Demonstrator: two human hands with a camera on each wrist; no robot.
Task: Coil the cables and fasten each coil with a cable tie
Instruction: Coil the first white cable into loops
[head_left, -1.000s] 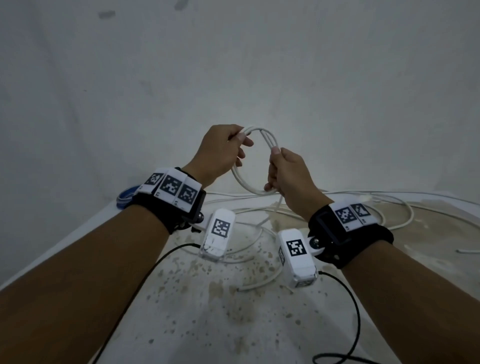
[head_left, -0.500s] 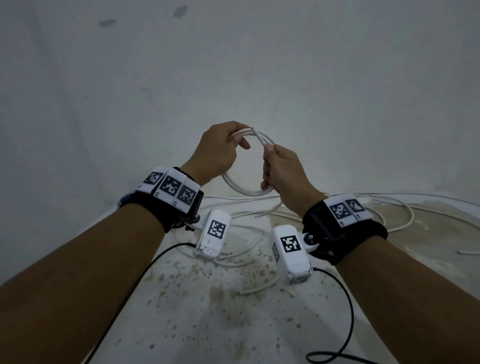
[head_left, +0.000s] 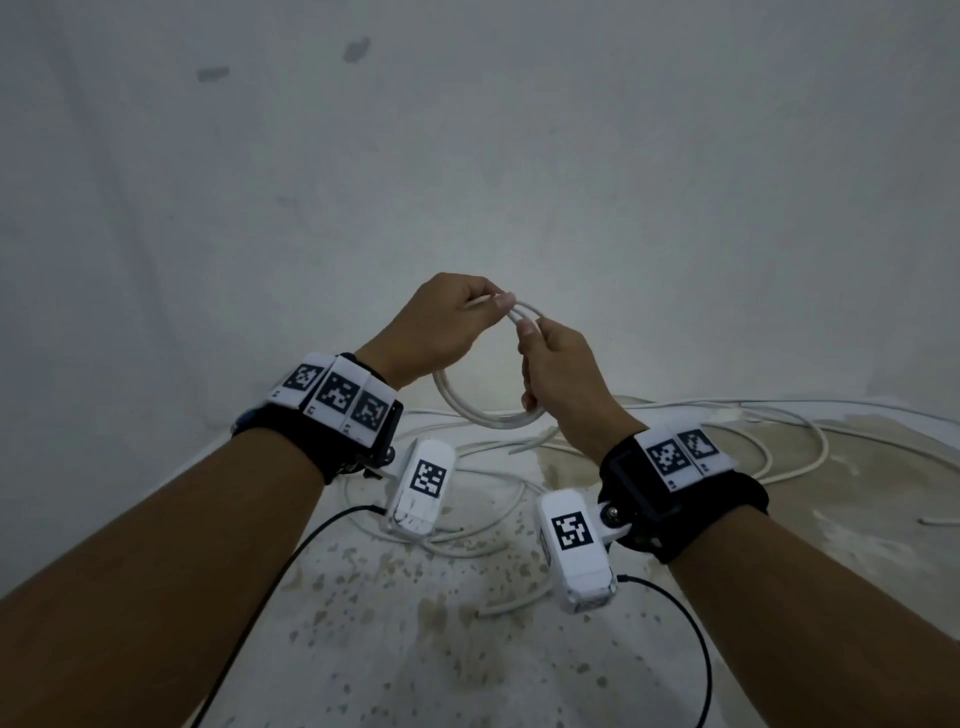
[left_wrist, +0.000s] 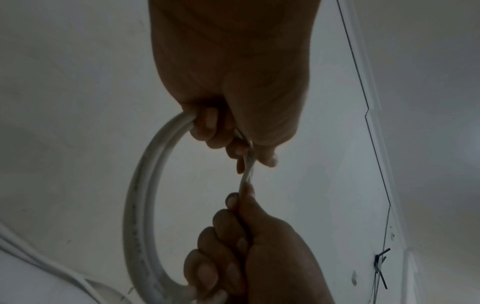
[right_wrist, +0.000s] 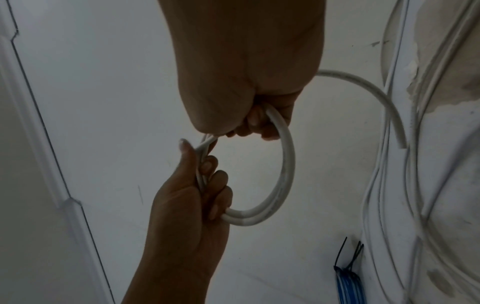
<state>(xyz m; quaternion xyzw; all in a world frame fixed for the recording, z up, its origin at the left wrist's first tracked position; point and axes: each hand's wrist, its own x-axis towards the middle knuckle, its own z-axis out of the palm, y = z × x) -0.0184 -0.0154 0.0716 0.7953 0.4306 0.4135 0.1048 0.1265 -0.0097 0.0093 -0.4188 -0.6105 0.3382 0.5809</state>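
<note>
A small coil of white cable (head_left: 483, 418) hangs in the air between both hands, above the table. My left hand (head_left: 485, 306) grips the coil's top left, thumb over the strands. My right hand (head_left: 530, 358) grips its right side, fingers curled round the strands and thumb up near the left thumb. In the left wrist view the left hand (left_wrist: 223, 133) holds the coil (left_wrist: 140, 205) at the top, and the right hand (left_wrist: 233, 236) at the bottom. The right wrist view shows a free cable end (right_wrist: 400, 142) sticking out past the right hand (right_wrist: 259, 125).
Loose white cables (head_left: 779, 447) sprawl over the stained white table (head_left: 415, 649), against a white wall. A blue cable bundle (right_wrist: 348, 286) with black ties (right_wrist: 342, 255) lies at the table's far left. Black wrist-camera leads trail near the front edge.
The two hands have drawn closer together at the top of the coil, so the thumbs nearly meet. The coil stays held in the air.
</note>
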